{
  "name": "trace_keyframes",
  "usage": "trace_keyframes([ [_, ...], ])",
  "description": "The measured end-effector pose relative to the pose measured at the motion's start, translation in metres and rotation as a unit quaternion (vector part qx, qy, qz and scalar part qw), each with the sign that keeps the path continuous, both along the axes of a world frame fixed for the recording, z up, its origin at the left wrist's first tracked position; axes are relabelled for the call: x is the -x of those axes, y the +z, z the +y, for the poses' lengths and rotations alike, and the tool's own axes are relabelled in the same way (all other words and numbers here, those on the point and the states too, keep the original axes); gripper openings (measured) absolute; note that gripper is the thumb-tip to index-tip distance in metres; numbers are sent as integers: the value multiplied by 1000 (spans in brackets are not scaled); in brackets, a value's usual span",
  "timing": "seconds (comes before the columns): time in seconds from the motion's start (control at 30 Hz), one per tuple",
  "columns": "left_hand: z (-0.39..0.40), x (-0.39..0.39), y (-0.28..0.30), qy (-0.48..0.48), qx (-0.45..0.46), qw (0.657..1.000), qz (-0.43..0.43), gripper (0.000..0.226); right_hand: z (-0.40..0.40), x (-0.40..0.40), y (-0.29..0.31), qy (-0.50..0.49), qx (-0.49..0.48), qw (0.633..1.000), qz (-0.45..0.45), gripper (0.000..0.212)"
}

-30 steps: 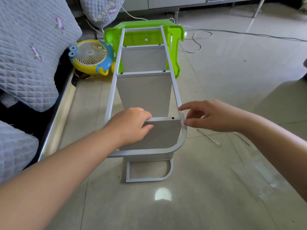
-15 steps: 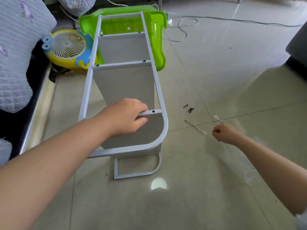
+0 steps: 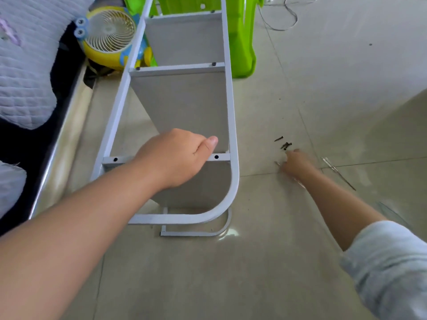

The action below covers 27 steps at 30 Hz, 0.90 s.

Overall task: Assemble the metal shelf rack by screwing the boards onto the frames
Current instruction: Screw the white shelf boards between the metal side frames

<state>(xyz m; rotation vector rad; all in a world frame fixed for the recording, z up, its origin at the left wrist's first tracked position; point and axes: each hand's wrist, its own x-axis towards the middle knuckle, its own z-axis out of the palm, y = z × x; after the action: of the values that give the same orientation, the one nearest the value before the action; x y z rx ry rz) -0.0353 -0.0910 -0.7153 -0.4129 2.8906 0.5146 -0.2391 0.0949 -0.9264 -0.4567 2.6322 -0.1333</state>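
Rack on its side on the floor, left hand on the near crossbar, right hand down at the screws.

Left of the rack [image 3: 232, 112]: quilted cushion [image 3: 25, 65] and fan [image 3: 108, 33] crowded that edge. Left hand [image 3: 175, 155] curled over the near crossbar [image 3: 221, 157], fingers together, thumb along the top. Both crossbar screw holes stood unfilled. Right of the rack: bare tile [image 3: 346, 88], loose screws [image 3: 284, 144] near the frame rail. Right hand [image 3: 297, 161] blurred just beside them; finger state couldn't be told. Screwdriver [image 3: 338, 173] lay further right.
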Motion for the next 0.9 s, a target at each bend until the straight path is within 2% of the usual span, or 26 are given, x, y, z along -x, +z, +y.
trace_keyframes([
  [0.17, 3, 1, 2, 28, -6, 999, -32, 51, -10, 18, -19, -15, -3, 1000, 5, 46],
  [0.37, 2, 4, 0, 44, 4, 998, -34, 53, -6, 24, -27, 8, -17, 999, 41, 33],
  [0.63, -2, 12, -4, 57, 23, 998, 5, 56, 4, 8, -18, -21, -3, 998, 66, 23],
  [0.8, -2, 10, -6, 42, 42, 998, -1, 55, 2, -3, 9, -78, 81, 991, 77, 23],
  [0.9, 1, 8, -3, 31, 46, 998, 4, 52, -16, -8, 44, -44, 138, 985, 93, 21],
])
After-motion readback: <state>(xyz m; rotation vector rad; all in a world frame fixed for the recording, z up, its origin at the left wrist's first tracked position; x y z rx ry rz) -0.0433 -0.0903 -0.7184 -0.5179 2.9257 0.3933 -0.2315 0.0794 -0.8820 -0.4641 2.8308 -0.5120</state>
